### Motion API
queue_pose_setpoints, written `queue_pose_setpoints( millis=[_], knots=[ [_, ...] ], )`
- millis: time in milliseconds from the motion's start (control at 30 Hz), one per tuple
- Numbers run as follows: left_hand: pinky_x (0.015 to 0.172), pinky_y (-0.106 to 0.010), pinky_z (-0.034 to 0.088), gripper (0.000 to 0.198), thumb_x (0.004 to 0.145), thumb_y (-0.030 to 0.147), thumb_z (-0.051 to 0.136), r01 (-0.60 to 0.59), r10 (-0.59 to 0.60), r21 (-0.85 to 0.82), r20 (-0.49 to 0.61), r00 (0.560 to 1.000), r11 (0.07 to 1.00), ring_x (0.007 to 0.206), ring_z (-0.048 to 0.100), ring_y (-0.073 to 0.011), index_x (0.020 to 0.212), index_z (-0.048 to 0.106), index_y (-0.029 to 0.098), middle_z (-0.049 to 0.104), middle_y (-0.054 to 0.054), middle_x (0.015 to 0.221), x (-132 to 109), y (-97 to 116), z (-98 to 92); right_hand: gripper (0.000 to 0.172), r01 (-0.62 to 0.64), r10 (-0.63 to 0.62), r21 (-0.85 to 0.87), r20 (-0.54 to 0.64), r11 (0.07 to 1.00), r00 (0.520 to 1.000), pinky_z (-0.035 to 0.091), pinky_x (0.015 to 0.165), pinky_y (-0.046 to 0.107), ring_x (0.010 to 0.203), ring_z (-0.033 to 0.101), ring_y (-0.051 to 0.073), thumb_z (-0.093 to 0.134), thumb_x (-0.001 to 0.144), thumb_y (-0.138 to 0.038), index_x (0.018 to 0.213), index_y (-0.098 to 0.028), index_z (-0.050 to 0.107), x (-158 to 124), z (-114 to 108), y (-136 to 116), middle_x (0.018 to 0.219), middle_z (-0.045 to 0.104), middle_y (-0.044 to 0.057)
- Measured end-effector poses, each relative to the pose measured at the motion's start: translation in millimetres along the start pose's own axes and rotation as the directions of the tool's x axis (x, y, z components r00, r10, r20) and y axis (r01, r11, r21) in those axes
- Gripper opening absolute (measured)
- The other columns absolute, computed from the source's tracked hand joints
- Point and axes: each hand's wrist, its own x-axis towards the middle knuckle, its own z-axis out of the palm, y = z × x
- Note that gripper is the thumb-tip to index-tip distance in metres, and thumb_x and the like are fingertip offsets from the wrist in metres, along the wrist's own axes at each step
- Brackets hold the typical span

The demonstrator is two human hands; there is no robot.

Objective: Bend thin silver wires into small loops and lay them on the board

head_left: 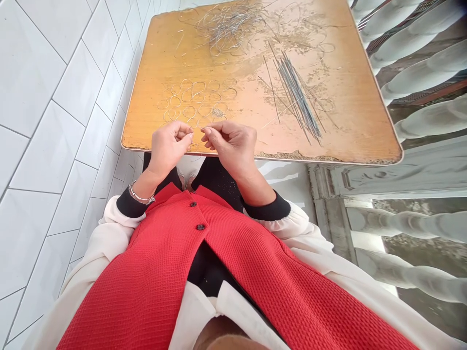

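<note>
Close together over the table's near edge are my left hand point(171, 146) and my right hand point(229, 143). Both are closed in a pinch, thumb against fingers. A very thin wire shows faintly between the fingertips; its exact shape is too fine to make out. Just beyond my hands, several thin wire rings point(188, 113) lie spread on the table. Among them sits a small heap of short wire bits point(218, 112). To the right of my right hand is a bundle of straight dark wires point(297, 95), with a few loose ones beside it.
The worn wooden table point(146, 97) has peeling patches and a rounded rim. At its far side lies a tangled pile of wire point(233, 22). A white tiled wall point(54, 121) runs close on the left. A white balustrade point(423, 73) stands on the right.
</note>
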Motion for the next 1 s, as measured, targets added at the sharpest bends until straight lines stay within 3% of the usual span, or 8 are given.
queue_pose_setpoints(
  millis=[167, 367, 567, 833, 1000],
  knots=[
    [0.056, -0.018, 0.051, 0.013, 0.082, 0.011, 0.072, 0.082, -0.071, -0.119, 0.096, 0.993, 0.989, 0.053, 0.060, -0.0055, 0.077, 0.062, 0.017, 0.063, 0.005, 0.061, 0.9, 3.4, 1.1, 0.030, -0.042, 0.042, 0.030, 0.006, 0.999, 0.999, 0.049, 0.058, 0.025, 0.058, 0.059, 0.011, 0.073, 0.086, -0.050, 0.080, -0.021, 0.067, 4.9, -2.1, 9.0, 0.067, 0.062, -0.001],
    [0.053, -0.016, 0.050, 0.014, 0.083, 0.018, 0.075, 0.126, -0.092, -0.190, 0.178, 0.980, 0.974, 0.053, 0.061, -0.0051, 0.077, 0.062, 0.017, 0.066, 0.003, 0.062, 8.1, 2.7, 2.9, 0.031, -0.070, 0.070, 0.042, -0.002, 0.997, 0.998, 0.045, 0.054, 0.025, 0.053, 0.054, 0.010, 0.072, 0.087, -0.049, 0.077, -0.022, 0.063, 8.9, -3.8, 13.3, 0.063, 0.058, -0.002],
    [0.054, -0.017, 0.050, 0.013, 0.086, 0.019, 0.074, 0.148, -0.103, -0.197, 0.219, 0.970, 0.969, 0.054, 0.061, -0.0056, 0.079, 0.063, 0.016, 0.067, 0.003, 0.063, 14.0, 5.5, 6.5, 0.032, -0.062, 0.061, -0.029, -0.062, 0.998, 0.996, 0.046, 0.059, 0.028, 0.058, 0.058, 0.013, 0.067, 0.089, -0.053, 0.079, -0.023, 0.062, 9.7, -6.8, 13.5, 0.066, 0.058, -0.001],
    [0.057, -0.017, 0.050, 0.025, 0.089, 0.042, 0.073, 0.210, -0.163, -0.191, 0.234, 0.958, 0.959, 0.067, 0.067, -0.0083, 0.087, 0.065, 0.018, 0.071, -0.001, 0.076, 10.9, 3.4, 7.7, 0.031, -0.060, 0.050, -0.086, -0.117, 0.994, 0.992, 0.045, 0.061, 0.031, 0.079, 0.064, 0.021, 0.063, 0.089, -0.057, 0.082, -0.027, 0.058, 10.3, -10.3, 23.9, 0.074, 0.061, 0.003],
    [0.057, -0.015, 0.049, 0.014, 0.086, 0.028, 0.074, 0.275, -0.213, -0.181, 0.300, 0.930, 0.944, 0.069, 0.065, -0.0073, 0.091, 0.067, 0.018, 0.071, 0.000, 0.080, 12.4, -6.5, 10.2, 0.026, -0.021, 0.004, -0.155, -0.112, 0.988, 0.994, 0.046, 0.063, 0.032, 0.083, 0.065, 0.023, 0.063, 0.090, -0.049, 0.078, -0.027, 0.055, 39.6, -35.6, 41.1, 0.072, 0.061, 0.004]
  ],
)
